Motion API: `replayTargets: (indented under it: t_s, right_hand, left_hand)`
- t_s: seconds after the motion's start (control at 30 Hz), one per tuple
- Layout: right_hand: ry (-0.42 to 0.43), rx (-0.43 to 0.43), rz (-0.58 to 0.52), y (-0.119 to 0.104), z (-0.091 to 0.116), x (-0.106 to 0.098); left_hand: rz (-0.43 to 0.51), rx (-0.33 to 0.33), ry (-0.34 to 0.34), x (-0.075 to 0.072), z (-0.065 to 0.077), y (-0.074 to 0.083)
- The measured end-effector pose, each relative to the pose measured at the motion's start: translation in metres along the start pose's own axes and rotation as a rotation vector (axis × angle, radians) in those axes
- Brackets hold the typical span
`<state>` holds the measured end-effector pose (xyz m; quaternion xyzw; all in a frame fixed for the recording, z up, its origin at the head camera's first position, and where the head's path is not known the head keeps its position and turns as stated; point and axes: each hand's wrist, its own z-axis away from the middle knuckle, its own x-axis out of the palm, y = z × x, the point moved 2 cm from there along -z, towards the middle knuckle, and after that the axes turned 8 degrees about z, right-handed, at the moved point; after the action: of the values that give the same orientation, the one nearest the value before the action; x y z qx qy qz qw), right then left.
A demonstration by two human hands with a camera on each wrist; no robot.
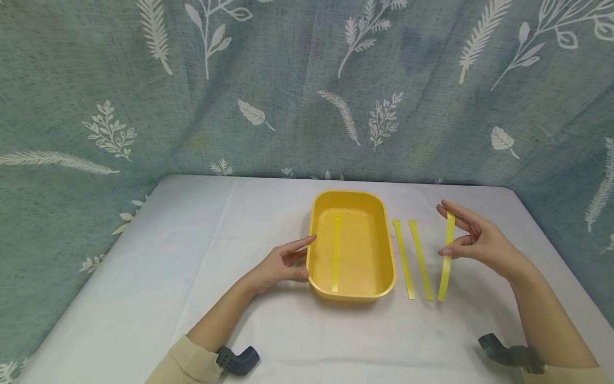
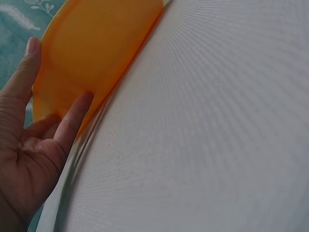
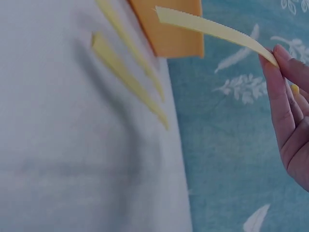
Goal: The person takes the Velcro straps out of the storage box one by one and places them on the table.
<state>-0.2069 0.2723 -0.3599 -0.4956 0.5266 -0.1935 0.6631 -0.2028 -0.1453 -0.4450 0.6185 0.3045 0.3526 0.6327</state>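
Observation:
A yellow rectangular tray [image 1: 354, 196] with rounded corners sits on the table, and one flat yellow strip [image 1: 337, 253] lies lengthwise inside it. My left hand [image 1: 274, 266] touches the tray's left side with extended fingers; in the left wrist view, fingertips rest against the orange-looking outer wall [image 2: 96, 53]. To the right of the tray, my right hand [image 1: 479, 240] pinches another yellow strip [image 1: 446, 274] between thumb and fingers, raised off the table. In the right wrist view the held strip [image 3: 210, 26] arches slightly away from the fingertips.
Two more yellow strips, a left one [image 1: 404, 261] and a right one [image 1: 421, 261], lie side by side between the tray and my right hand. White cloth covers the table [image 1: 240, 213]. A leaf-patterned teal curtain [image 1: 288, 106] hangs behind it.

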Motion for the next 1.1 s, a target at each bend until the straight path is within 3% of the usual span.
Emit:
replayTargets:
  t_s: [0.5,0.83,1.1]
  right_hand:
    - [-0.022,0.082,0.065,0.028,0.003,-0.002]
    - [-0.019,0.004,0.136,0.036,0.000,-0.004]
    - [-0.036,0.009,0.104,0.052,-0.005,-0.004]
  left_hand:
    - [0.010,0.005,-0.001,0.001,0.001,-0.002]
    - [-0.007,0.000,0.009,0.001,0.001,-0.001]
    - [-0.009,0.005,0.011,0.001,0.000,0.000]
